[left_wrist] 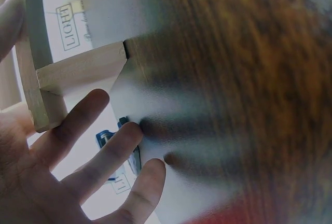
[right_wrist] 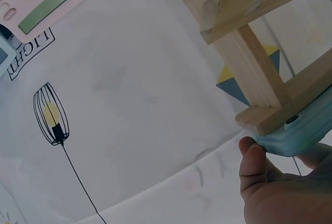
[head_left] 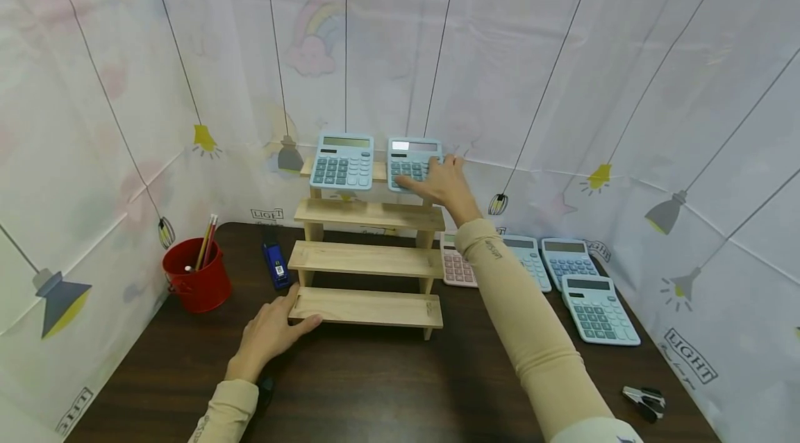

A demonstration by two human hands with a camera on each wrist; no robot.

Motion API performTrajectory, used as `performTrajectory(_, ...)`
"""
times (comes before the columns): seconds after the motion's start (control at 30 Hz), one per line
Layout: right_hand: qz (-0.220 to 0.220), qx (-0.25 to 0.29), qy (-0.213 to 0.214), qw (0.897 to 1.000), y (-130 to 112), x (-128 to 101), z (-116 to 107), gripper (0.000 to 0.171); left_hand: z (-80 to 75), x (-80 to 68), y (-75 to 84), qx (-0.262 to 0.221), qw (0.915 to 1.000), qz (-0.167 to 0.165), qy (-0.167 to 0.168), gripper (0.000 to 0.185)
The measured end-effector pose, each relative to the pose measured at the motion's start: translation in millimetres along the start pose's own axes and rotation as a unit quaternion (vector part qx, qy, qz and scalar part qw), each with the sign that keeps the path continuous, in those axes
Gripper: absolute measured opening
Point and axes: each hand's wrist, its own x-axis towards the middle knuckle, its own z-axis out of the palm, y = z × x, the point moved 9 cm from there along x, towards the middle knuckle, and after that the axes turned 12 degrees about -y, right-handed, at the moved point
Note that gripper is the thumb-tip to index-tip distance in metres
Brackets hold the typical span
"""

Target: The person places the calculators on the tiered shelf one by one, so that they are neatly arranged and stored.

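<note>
Item in hand: blue calculator (head_left: 412, 162), on the top step of the wooden rack (head_left: 369, 259), right-hand place. It leans back with its display uppermost and keys facing you; the long axis runs up the slope, bottom edge nearest you.

Grip: your right hand (head_left: 440, 182) lies over its lower right keys, fingers spread along the face. From the right wrist view your thumb (right_wrist: 254, 164) sits under the case's edge, so you judge the hand clamped lightly on it.

Neighbour: second blue calculator (head_left: 342, 160), same step, just beside to the left, same lean and heading.

Progress, as a judgement: two units stand on the top step. The three lower steps are bare.

Stock left on the table (head_left: 375, 387), right of the rack: a pink calculator (head_left: 456, 264) and three blue ones (head_left: 598, 307), lying flat, displays away from you.

Your left hand (head_left: 271, 332) rests flat on the table, fingers apart, thumb against the bottom step's left end.

Other: red pot (head_left: 196, 280) with pencils, far left; blue stapler (head_left: 275, 266) near the rack; black staple remover (head_left: 644, 401), front right.
</note>
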Motion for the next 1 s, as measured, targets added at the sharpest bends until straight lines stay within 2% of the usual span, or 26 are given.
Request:
performTrajectory(0.2, 0.008, 0.009, 0.008, 1.0, -5, 3, 2, 0.114, -0.5, 0.8, -0.2, 0.002, 1.0, 0.001, 0.001, 0.104)
performTrajectory(1.0, -0.008, 0.024, 0.01, 1.0, -27, 6, 12, 0.113, 0.8, 0.6, -2.0, -0.006, 1.0, -0.003, 0.002, 0.104)
